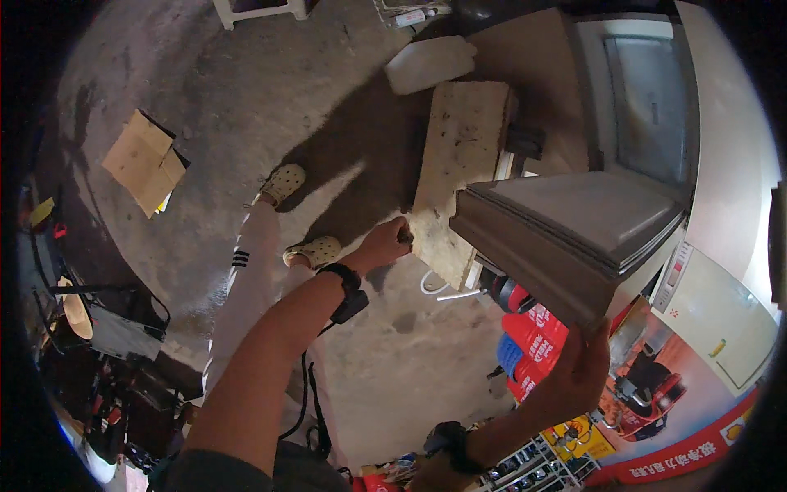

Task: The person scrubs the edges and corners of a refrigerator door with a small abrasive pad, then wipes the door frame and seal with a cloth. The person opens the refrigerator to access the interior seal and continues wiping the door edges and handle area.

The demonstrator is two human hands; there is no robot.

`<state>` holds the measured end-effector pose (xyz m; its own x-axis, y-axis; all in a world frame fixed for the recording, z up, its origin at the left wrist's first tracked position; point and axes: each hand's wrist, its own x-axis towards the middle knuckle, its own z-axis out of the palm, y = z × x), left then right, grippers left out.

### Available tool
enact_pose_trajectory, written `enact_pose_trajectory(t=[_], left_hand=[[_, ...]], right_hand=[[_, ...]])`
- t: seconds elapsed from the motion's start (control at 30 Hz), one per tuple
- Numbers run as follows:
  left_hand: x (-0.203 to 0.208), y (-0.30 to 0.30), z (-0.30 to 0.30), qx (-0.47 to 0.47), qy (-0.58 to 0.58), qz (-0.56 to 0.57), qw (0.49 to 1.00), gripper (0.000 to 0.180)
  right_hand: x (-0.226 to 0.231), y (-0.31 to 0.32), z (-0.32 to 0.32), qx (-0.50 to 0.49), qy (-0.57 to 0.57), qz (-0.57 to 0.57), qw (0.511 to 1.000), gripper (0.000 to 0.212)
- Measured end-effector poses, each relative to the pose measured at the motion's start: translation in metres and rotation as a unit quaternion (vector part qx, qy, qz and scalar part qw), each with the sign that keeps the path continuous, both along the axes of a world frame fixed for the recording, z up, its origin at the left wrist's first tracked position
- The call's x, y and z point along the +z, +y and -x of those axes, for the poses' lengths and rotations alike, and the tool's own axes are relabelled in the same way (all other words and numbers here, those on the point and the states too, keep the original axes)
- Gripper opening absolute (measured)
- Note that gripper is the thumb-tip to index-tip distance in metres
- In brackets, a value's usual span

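Note:
My left hand [387,246] is closed beside the near left edge of a worn wooden bench [459,156]. A small dark spot shows at its curled fingers, and I cannot make out what they hold, if anything. At the lower right, my right hand [589,361] is up against the near corner of an open brown door [533,254] with a pale inner panel, its fingers partly hidden at the edge. The door belongs to a white cabinet-like appliance [648,98], which looks like a small fridge and stands open on the right.
A pale plastic jug [430,64] lies beyond the bench. Red bottles [533,340] and a wire rack [533,471] stand below the door. Flattened cardboard [146,164] lies on the concrete floor, with dark clutter [123,394] at the lower left.

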<state>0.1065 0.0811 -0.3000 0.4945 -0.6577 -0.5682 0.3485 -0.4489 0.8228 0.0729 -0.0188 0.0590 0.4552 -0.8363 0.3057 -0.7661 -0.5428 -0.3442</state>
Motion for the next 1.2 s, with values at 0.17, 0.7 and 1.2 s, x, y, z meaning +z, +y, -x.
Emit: enact_pose_trajectory(t=[0.17, 0.7, 1.2], left_hand=[[0.025, -0.021, -0.025, 0.123, 0.012, 0.126, 0.984, 0.028], [0.045, -0.075, -0.108, -0.232, -0.100, 0.072, 0.965, 0.023], [0.037, -0.073, -0.101, -0.268, -0.050, 0.129, 0.953, 0.024]], right_hand=[[0.001, 0.001, 0.002, 0.007, -0.039, -0.024, 0.999, 0.042], [-0.001, 0.005, 0.001, -0.004, -0.042, -0.021, 0.999, 0.039], [0.001, 0.001, 0.007, -0.008, -0.041, -0.034, 0.999, 0.042]])
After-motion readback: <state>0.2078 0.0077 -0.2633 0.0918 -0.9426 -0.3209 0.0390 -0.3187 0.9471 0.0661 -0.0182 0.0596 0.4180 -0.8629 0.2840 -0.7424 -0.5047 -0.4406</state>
